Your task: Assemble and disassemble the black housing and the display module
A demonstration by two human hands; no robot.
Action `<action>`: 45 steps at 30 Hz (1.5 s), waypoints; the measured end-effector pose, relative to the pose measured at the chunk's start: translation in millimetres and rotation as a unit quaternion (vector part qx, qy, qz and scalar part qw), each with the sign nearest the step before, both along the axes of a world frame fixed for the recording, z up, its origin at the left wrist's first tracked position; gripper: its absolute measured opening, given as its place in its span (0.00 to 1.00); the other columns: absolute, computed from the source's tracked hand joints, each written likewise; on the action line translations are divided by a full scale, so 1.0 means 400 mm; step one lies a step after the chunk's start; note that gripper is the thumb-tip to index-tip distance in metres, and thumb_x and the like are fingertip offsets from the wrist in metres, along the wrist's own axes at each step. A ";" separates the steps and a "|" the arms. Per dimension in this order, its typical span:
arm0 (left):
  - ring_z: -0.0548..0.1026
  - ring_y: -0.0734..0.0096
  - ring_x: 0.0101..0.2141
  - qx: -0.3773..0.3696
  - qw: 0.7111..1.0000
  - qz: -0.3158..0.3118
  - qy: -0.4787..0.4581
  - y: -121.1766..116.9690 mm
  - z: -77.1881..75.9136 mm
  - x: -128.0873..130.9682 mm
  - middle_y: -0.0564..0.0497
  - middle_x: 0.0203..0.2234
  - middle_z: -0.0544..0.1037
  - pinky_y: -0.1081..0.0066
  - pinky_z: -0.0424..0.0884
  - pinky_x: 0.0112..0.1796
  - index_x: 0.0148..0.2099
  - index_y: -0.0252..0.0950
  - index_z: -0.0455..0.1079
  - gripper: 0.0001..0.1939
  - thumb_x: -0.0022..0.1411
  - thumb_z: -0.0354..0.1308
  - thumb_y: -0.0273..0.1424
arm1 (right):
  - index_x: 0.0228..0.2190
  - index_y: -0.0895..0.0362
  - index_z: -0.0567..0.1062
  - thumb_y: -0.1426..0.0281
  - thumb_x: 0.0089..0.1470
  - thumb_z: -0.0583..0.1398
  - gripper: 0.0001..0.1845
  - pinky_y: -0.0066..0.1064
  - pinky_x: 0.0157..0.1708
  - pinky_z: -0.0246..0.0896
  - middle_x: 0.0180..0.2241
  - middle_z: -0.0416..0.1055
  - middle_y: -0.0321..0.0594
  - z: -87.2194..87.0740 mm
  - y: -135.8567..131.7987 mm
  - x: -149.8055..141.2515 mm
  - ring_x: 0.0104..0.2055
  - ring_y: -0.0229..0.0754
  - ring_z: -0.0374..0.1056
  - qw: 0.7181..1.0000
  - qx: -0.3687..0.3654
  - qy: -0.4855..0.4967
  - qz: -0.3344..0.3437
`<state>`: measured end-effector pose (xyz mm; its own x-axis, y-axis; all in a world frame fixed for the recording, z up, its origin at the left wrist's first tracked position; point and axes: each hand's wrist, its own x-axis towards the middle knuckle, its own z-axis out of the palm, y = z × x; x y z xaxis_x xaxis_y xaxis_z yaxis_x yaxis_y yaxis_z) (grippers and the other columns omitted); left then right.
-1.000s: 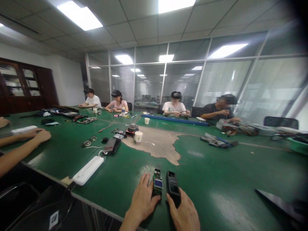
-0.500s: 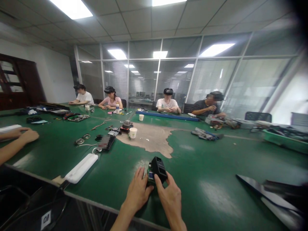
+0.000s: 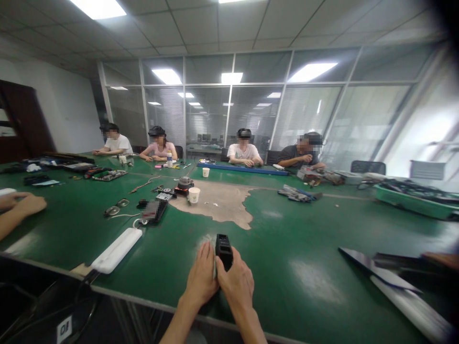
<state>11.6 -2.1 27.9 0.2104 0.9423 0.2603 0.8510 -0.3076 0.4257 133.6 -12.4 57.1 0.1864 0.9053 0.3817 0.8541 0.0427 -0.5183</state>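
In the head view, a boxy black plastic casing (image 3: 223, 244) with rectangular openings stands on end at the near side of the green table (image 3: 287, 258). My right hand (image 3: 236, 277) is closed around its right side, the thumb across its near face. My left hand (image 3: 202, 272) presses along its left side with the fingers held together. The green circuit board beside the casing is now hidden behind my hands. Beyond them lies a bare brownish patch (image 3: 229, 210) of tabletop.
A white power strip (image 3: 117, 251) lies left, near a pixelated dark device (image 3: 153, 210). Paper cups (image 3: 194, 195), gloves (image 3: 296, 193) and a green basket (image 3: 412, 200) stand farther off. Dark glossy panels (image 3: 380, 272) lie right. Several people sit around; one person's hands (image 3: 30, 204) rest at left.
My hands have come closer together, and the casing has turned from leaning to nearly upright between them. The circuit board has gone out of sight. The view has swung slightly right.
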 end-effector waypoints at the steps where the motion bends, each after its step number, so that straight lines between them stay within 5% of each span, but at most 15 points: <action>1: 0.40 0.59 0.67 0.003 1.000 0.001 0.000 0.001 -0.002 0.000 0.40 0.68 0.44 0.60 0.46 0.64 0.69 0.23 0.44 0.33 0.65 0.42 0.31 | 0.54 0.61 0.67 0.56 0.56 0.54 0.30 0.38 0.41 0.62 0.38 0.76 0.51 -0.008 -0.001 0.001 0.40 0.52 0.73 1.000 -0.004 -0.001 0.003; 7: 0.37 0.62 0.67 0.006 1.000 0.019 -0.013 0.003 -0.002 0.002 0.43 0.69 0.38 0.60 0.45 0.64 0.70 0.26 0.40 0.34 0.65 0.42 0.32 | 0.54 0.66 0.66 0.56 0.55 0.55 0.32 0.41 0.48 0.60 0.48 0.72 0.57 -0.053 0.009 0.005 0.50 0.55 0.69 0.999 0.033 0.011 0.014; 12: 0.36 0.62 0.67 0.013 1.000 0.012 -0.021 0.002 -0.003 0.003 0.43 0.69 0.37 0.60 0.44 0.64 0.70 0.25 0.35 0.37 0.63 0.42 0.30 | 0.50 0.62 0.70 0.58 0.55 0.56 0.27 0.40 0.50 0.59 0.47 0.73 0.53 -0.066 0.012 0.010 0.50 0.51 0.68 0.997 0.055 0.027 0.044; 22: 0.38 0.60 0.67 0.014 1.000 0.015 0.008 0.007 -0.004 0.004 0.41 0.68 0.43 0.58 0.44 0.64 0.69 0.25 0.44 0.35 0.62 0.44 0.29 | 0.47 0.59 0.73 0.58 0.55 0.56 0.23 0.38 0.48 0.62 0.44 0.75 0.48 -0.041 0.005 0.017 0.47 0.50 0.71 0.990 0.072 0.093 0.074; 29: 0.40 0.54 0.67 -0.005 1.000 0.009 0.004 0.001 0.007 0.005 0.43 0.69 0.44 0.54 0.47 0.64 0.67 0.31 0.51 0.37 0.63 0.50 0.46 | 0.54 0.58 0.68 0.54 0.57 0.54 0.29 0.36 0.51 0.61 0.50 0.72 0.47 0.006 0.018 0.065 0.52 0.48 0.68 0.978 0.069 0.187 0.055; 37: 0.42 0.55 0.67 -0.001 1.000 -0.001 0.012 0.000 0.016 0.008 0.44 0.68 0.46 0.57 0.48 0.63 0.66 0.35 0.56 0.32 0.66 0.48 0.47 | 0.54 0.62 0.67 0.54 0.58 0.53 0.30 0.40 0.54 0.58 0.51 0.70 0.52 -0.079 0.033 0.142 0.53 0.49 0.67 0.990 0.065 0.125 0.023; 45: 0.43 0.55 0.67 0.003 1.000 -0.007 0.024 0.001 0.021 0.007 0.45 0.68 0.49 0.58 0.48 0.63 0.66 0.38 0.55 0.31 0.66 0.48 0.46 | 0.52 0.65 0.68 0.55 0.57 0.55 0.30 0.42 0.54 0.58 0.50 0.70 0.56 -0.115 0.033 0.144 0.53 0.52 0.66 0.994 0.099 0.045 0.020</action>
